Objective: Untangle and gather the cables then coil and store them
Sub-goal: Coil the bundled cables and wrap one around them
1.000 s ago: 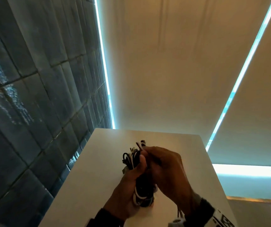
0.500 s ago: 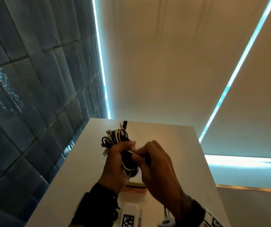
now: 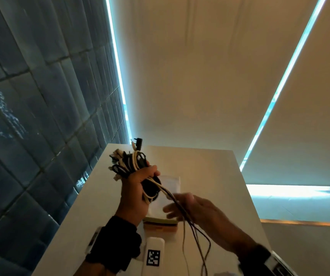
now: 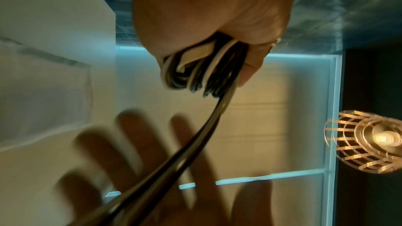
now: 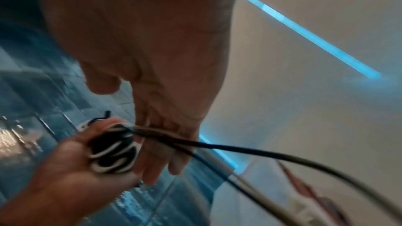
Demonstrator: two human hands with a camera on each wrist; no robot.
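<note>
Dark tiled wall (image 3: 30, 116) fills my head view from 8 to 11 o'clock, with pale blinds (image 3: 200, 76) and blue strips of light from 12 to 3. Below them a white desk (image 3: 210, 176) runs from the centre down to 6 o'clock.

My left hand (image 3: 135, 193) sits just below centre, raised over the desk, its fingers curled tightly round the cable bundle (image 3: 129, 163). Black and cream loops stick out of the top of the fist toward 12 o'clock, and more loops bulge out under it. From the fist, several loose strands (image 3: 182, 212) run toward 5 o'clock and hang down past the lower edge.

My right hand (image 3: 198, 211) is at 5 o'clock from the left one, blurred, with its fingers spread wide and straight. The strands cross in front of its palm; I see no finger closed on them, and I cannot tell whether they touch the skin.

On the desk under both hands lies a pale flat packet (image 3: 169, 188), with a green-edged flat thing (image 3: 160, 222) beneath it toward 6 o'clock. A white tag with a square code (image 3: 153, 257) shows near my left wrist, at 6 o'clock.
</note>
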